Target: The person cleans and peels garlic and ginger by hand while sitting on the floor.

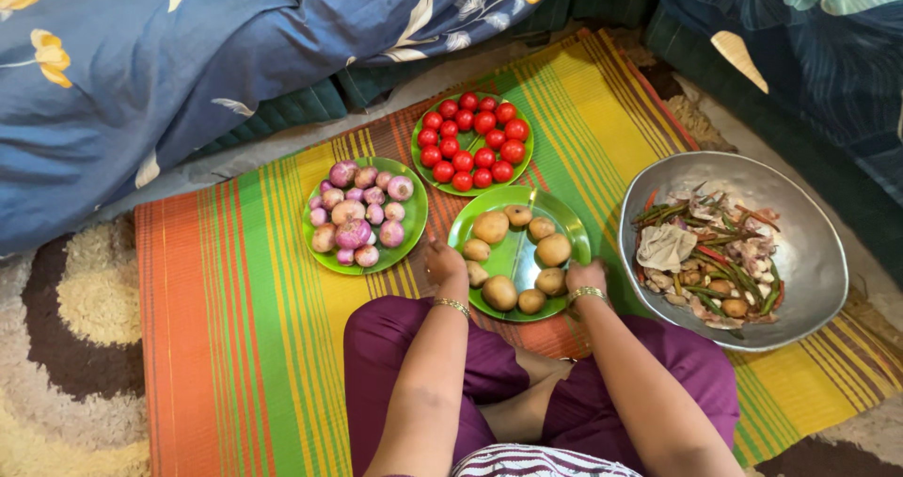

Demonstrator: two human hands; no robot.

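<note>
I sit cross-legged on a striped mat [254, 326]. A green plate [519, 248] with several brown potatoes [490, 226] lies just in front of my knees. My left hand [444, 262] grips that plate's left rim, and my right hand [586, 277] grips its right rim. Both wrists wear gold bangles. Left of it, a green plate holds several purple onions [360, 215]. Behind it, another green plate carries several red tomatoes [473, 141].
A large steel bowl [809, 251] of vegetable peels and scraps stands at the right on the mat. Blue floral bedding [141, 72] hangs along the back and at the right. A brown and cream rug [66, 345] lies at the left.
</note>
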